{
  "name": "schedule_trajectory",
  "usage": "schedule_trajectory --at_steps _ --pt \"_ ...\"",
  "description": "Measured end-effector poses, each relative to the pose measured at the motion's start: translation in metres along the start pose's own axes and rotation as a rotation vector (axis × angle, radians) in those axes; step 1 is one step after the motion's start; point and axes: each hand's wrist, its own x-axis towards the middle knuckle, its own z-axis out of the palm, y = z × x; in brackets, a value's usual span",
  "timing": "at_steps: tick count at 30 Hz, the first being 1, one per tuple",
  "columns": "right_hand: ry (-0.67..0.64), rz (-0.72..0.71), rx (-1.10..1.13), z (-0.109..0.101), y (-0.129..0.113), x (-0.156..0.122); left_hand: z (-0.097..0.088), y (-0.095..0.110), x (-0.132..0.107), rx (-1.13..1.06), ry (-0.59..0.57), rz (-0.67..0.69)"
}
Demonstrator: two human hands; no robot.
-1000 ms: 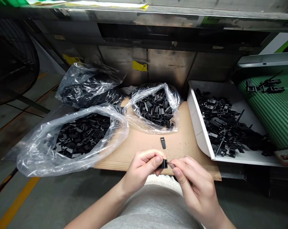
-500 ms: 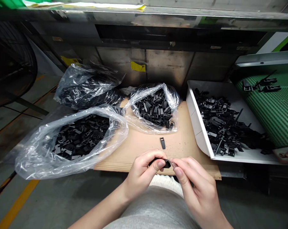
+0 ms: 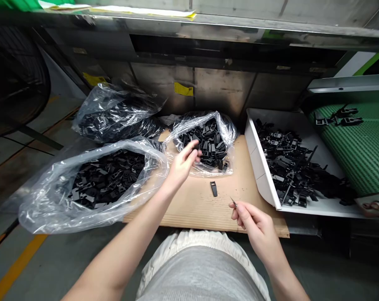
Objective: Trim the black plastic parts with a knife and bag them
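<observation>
My left hand reaches over the middle clear plastic bag full of small black plastic parts, fingers pinched on a black part at the bag's mouth. My right hand hovers over the front of the brown cardboard sheet, fingers closed on a thin metal pin whose tip sticks out. One loose black part lies on the cardboard between my hands.
A large open bag of black parts sits at the left, with a closed dark bag behind it. A white tray heaped with black parts stands on the right, beside a green conveyor belt. A metal machine front rises behind.
My left hand has left my right hand and moved up to the middle bag with the black part. My right hand stays low, still pinching the pin.
</observation>
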Motion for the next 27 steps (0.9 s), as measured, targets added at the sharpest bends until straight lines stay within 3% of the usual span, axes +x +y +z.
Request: schedule_trajectory --at_steps 2,4,10,13,16,21,25,27 --pt "-0.015 0.066 0.033 0.001 0.005 -0.002 0.005 -0.006 0.022 0.093 0.007 -0.020" --pt "0.014 0.096 0.069 0.001 0.009 -0.005 0.018 -0.013 0.025 0.207 -0.022 -0.034" --pt "-0.003 0.096 0.034 -0.003 0.020 -0.009 0.084 -0.051 -0.015 0.487 -0.259 -0.095" --pt "-0.014 0.092 -0.026 -0.005 0.017 -0.009 0.098 -0.058 -0.022 0.520 -0.322 -0.040" --pt "0.002 0.114 -0.050 -0.005 0.014 -0.009 0.087 -0.050 -0.028 0.467 -0.366 0.049" --pt "0.112 0.102 -0.068 -0.008 0.012 -0.008 0.043 -0.012 -0.058 0.292 -0.384 0.213" --pt "0.114 -0.106 -0.158 -0.013 0.004 -0.007 0.018 0.017 -0.079 0.093 -0.279 0.406" --pt "0.142 -0.229 -0.206 -0.014 -0.003 -0.008 0.013 0.026 -0.084 0.057 -0.223 0.407"
